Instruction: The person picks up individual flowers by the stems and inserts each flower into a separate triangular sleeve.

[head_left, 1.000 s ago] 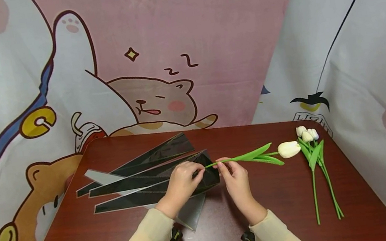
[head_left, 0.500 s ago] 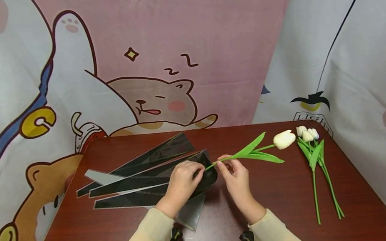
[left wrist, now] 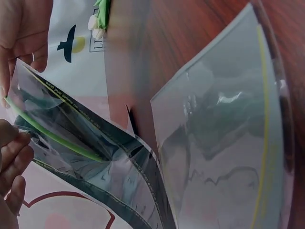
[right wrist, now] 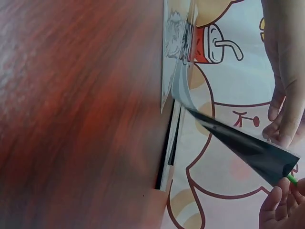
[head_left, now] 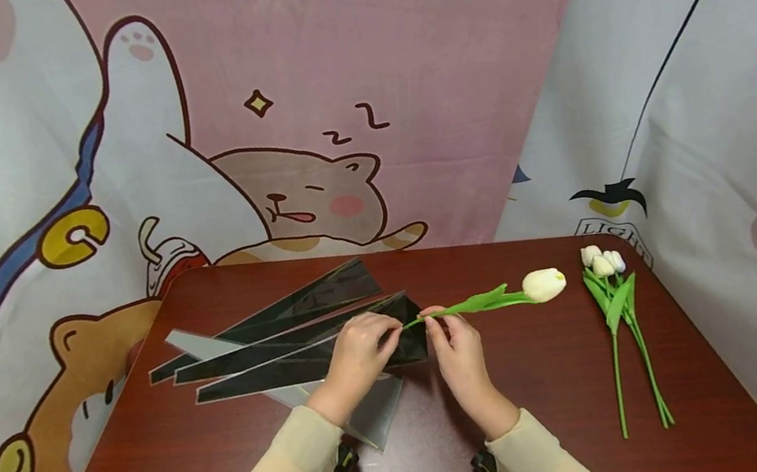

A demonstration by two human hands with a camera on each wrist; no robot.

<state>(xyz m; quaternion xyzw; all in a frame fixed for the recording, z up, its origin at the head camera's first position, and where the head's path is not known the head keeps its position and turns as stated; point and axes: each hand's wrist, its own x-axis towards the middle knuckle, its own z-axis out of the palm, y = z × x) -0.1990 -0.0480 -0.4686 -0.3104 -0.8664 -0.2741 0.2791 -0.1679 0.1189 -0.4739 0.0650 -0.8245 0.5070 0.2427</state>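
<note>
An artificial white tulip (head_left: pixel 543 285) with a green stem and leaves lies sideways in the air, its bloom to the right. My right hand (head_left: pixel 461 348) pinches its stem between thumb and fingers. The lower end of the stem (left wrist: pixel 57 138) is inside a tapered black-and-clear flower sleeve (head_left: pixel 295 363). At the sleeve's wide mouth, my left hand (head_left: pixel 362 354) pinches the plastic edge, close to the stem. In the right wrist view, the sleeve (right wrist: pixel 243 145) narrows away from both hands. The exact contact of the left fingertips is partly hidden.
More flat black-edged sleeves (head_left: pixel 300 304) lie on the brown table (head_left: pixel 560 397), at the left and behind the hands. A grey, clear sleeve piece (head_left: pixel 378 418) lies beneath the held one. Several white tulips (head_left: pixel 609 298) rest at the right. A printed cloth (head_left: pixel 445 93) hangs behind.
The tulip's bloom has dipped and moved left, toward the sleeve, and its spread leaves now lie together. The held sleeve's narrow end has shifted slightly right and up. Both hands stay nearly in place.
</note>
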